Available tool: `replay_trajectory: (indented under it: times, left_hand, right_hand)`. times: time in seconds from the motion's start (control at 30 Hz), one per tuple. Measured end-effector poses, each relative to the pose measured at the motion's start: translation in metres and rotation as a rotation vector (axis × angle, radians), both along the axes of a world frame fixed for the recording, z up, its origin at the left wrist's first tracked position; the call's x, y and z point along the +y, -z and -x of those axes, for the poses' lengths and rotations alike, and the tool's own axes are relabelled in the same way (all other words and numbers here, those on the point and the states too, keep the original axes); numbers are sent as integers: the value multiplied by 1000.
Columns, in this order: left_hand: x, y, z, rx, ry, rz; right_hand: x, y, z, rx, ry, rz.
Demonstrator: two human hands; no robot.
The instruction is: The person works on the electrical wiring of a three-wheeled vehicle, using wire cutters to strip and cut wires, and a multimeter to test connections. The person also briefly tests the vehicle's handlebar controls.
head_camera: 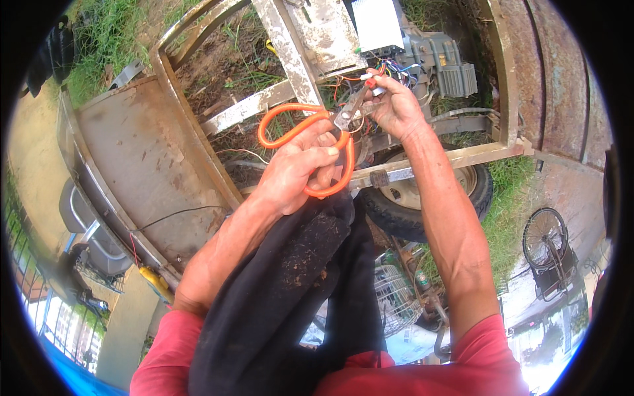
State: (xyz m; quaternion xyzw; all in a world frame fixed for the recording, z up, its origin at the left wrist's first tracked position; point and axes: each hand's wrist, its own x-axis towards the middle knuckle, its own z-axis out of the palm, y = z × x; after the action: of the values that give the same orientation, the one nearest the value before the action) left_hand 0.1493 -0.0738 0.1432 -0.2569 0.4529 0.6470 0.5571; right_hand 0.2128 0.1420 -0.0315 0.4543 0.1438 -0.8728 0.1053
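My left hand grips scissors by their orange-coated loop handles, and the blades point up toward my other hand. With thumb and fingertips, my right hand pinches a small red piece close to the blade tips; its exact kind is unclear. A pale cylindrical item shows just under those fingers, partly hidden. Beside them, a bundle of coloured wires with white connectors hangs below a silver finned metal box. An orange wire runs in from the left toward my right fingertips.
A rusty metal vehicle frame surrounds the work, with a grey finned motor housing at its right. A tyred wheel lies under the near rail. A yellow handheld device with a red lead rests at left. A wheelchair stands right.
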Motion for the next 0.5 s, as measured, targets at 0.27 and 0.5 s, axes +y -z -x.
replay_trajectory:
  times: [0.27,0.5]
  left_hand:
    - [1,3,1,-14,-4,37]
    - [3,2,1,-55,-29,36]
  right_hand:
    - [1,-1,0,3,-24,-1]
    - [1,0,-1,-12,-35,-16]
